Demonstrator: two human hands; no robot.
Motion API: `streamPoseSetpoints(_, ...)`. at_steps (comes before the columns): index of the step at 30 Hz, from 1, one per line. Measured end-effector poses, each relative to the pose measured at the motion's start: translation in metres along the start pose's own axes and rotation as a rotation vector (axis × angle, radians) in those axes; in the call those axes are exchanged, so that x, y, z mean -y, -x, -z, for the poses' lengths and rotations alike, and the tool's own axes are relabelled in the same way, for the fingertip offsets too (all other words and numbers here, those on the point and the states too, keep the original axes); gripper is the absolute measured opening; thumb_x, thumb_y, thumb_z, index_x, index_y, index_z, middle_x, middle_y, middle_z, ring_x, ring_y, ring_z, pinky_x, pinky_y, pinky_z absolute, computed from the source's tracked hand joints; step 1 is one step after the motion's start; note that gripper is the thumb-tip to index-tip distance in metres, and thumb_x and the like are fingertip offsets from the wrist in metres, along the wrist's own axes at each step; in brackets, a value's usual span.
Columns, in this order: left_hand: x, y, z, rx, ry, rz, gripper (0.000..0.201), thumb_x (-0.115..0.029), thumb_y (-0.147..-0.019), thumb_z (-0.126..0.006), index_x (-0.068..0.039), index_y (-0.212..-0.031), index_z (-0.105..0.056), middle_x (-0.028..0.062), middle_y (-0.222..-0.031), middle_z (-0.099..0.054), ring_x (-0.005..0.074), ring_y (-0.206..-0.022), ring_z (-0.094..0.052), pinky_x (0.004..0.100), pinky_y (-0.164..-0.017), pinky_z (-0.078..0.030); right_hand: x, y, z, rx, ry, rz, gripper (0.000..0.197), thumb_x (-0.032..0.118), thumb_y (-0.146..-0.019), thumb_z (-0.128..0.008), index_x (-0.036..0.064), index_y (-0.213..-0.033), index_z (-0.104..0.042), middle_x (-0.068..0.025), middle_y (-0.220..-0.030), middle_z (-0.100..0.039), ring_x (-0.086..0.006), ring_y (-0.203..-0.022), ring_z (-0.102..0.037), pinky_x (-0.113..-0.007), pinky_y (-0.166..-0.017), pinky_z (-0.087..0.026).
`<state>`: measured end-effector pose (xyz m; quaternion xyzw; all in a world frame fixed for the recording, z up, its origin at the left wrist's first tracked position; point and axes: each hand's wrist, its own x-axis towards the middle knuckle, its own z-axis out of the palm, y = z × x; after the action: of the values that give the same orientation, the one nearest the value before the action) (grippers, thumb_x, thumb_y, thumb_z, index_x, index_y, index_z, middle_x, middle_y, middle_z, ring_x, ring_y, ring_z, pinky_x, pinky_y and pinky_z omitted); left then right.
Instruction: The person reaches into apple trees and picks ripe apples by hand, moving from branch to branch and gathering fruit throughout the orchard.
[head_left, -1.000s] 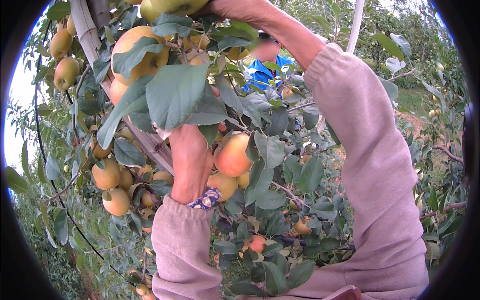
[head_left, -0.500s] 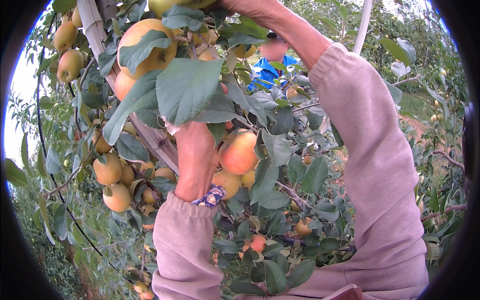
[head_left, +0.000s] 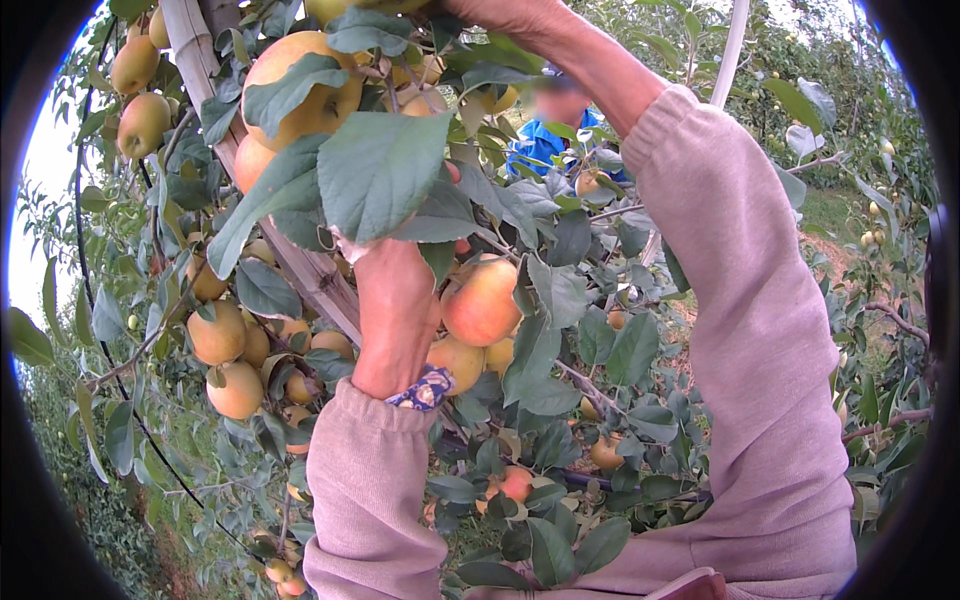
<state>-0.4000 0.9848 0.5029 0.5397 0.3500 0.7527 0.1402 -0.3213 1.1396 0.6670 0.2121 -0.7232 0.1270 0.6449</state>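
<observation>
Here's the blushed apple (head_left: 482, 303), orange-red over yellow, hanging just right of the left grip (head_left: 390, 268), partly covered! Up top, the green apple (head_left: 325, 10) sits left of the right grip (head_left: 505, 12), only its lower part showing! And the yellow apple (head_left: 320, 109), big, round, half screened, up and left of the left grip!

Dusty-mauve LS top, matte, soft-looking fabric. L sleeve (head_left: 372, 490) & R sleeve (head_left: 768, 330) both loose, w/ creases; L cuff (head_left: 375, 412) & R cuff (head_left: 655, 128) gathered, approx. same shade. Navy cloth (head_left: 425, 388) w/ pale floral-type print peeks from L cuff, inner side. Reddish-brown piece (head_left: 705, 588) by torso, pale-edged, can't ID.
</observation>
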Motion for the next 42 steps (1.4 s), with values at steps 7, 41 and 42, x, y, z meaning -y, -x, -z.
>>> streamPoseSetpoints(7, -0.027, 0.009, 0.007, -0.091, 0.039, 0.079, 0.018, -0.014, -0.093, -0.055, -0.002, -0.107, -0.058, 0.0076, -0.099, -0.060, 0.0153, -0.078, -0.061, 0.0264, -0.053, -0.050, -0.002, 0.015, -0.006, 0.093, -0.097, -0.473, 0.021, 0.005, -0.068, -0.081, -0.0009, -0.086, -0.071, -0.0072, -0.076, -0.069, -0.0133, -0.058, -0.061, -0.027, -0.049, -0.047)
streamPoseSetpoints(41, 0.004, 0.003, 0.006, -0.114, 0.095, 0.038, 0.026, -0.010, -0.091, -0.061, -0.003, -0.116, -0.058, 0.0083, -0.101, -0.064, 0.0151, -0.080, -0.063, 0.0268, -0.055, -0.052, 0.044, 0.083, -0.019, -0.388, -0.272, -0.320, 0.022, 0.001, -0.076, -0.077, -0.0014, -0.096, -0.068, -0.0043, -0.084, -0.071, -0.0107, -0.074, -0.066, -0.028, -0.068, -0.054)
streamPoseSetpoints(42, 0.001, 0.003, 0.004, -0.066, 0.096, 0.044, 0.026, -0.010, -0.090, -0.062, -0.003, -0.116, -0.058, 0.0083, -0.101, -0.064, 0.0152, -0.079, -0.063, 0.0267, -0.055, -0.051, 0.047, 0.089, -0.018, -0.357, -0.189, -0.291, 0.022, 0.002, -0.076, -0.077, -0.0012, -0.095, -0.068, -0.0036, -0.082, -0.071, -0.0101, -0.073, -0.065, -0.028, -0.067, -0.054)
